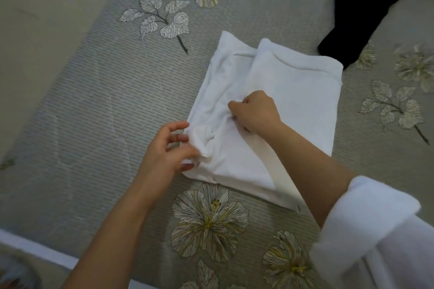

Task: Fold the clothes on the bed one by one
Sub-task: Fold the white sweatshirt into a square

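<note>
A white garment (293, 91) lies partly folded on the bed (105, 101), its two sides turned in toward the middle. My right hand (254, 110) rests on the garment's centre with curled fingers pinching a fold of the cloth. My left hand (169, 148) is at the garment's near left corner, thumb and fingertips pinching the bunched white edge there while the other fingers spread loosely.
A black garment (361, 7) lies at the far right, just beyond the white one. The bedspread is grey-green with large flower and leaf prints (209, 220). The bed's near edge (35, 248) runs along the lower left.
</note>
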Available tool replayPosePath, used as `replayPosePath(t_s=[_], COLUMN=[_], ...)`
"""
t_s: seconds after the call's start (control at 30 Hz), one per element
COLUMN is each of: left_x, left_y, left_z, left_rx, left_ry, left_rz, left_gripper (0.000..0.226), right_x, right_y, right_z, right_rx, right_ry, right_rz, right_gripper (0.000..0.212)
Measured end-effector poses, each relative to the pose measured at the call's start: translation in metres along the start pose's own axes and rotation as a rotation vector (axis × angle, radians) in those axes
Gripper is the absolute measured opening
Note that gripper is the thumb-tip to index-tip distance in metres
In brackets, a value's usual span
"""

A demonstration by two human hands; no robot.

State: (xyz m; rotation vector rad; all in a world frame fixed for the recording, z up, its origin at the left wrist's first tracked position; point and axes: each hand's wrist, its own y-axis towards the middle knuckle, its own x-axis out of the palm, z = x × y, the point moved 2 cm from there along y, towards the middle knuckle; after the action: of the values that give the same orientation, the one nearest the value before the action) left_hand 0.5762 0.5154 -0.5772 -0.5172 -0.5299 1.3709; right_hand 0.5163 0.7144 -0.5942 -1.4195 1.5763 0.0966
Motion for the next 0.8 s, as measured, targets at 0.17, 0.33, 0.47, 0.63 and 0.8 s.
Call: replayPosePath(t_s=[0.17, 0.33, 0.47, 0.63, 0.8], left_x=[0.001, 0.018, 0.04, 0.073, 0.048], left_y=[0.009, 0.021, 0.029, 0.014, 0.002], left_z=[0.005, 0.017, 0.026, 0.021, -0.011], left_rx=[0.15, 0.046, 0.211, 0.484, 0.334], left_ry=[0.192, -0.012, 0.135, 0.827, 0.879], left_rz=[0.054, 0.223, 0.376, -0.07, -0.12], left_gripper=[0.028, 0.013, 0.01, 0.066, 0.056], right_x=[-0.018, -0.046, -0.056, -0.048, -0.032], right_y=[-0.016, -0.031, -0.035, -0.032, -0.019], right_z=[0.014, 0.024, 0.021, 0.009, -0.002], right_rx=[-0.013, -0.066, -0.094, -0.119, -0.093], right_ry=[0.514, 0.894, 0.943, 0.748, 0.109], right_rz=[-0.078, -0.12, -0.208, -0.161, -0.028], right_gripper=[0.021, 0.04, 0.028, 0.044, 0.035])
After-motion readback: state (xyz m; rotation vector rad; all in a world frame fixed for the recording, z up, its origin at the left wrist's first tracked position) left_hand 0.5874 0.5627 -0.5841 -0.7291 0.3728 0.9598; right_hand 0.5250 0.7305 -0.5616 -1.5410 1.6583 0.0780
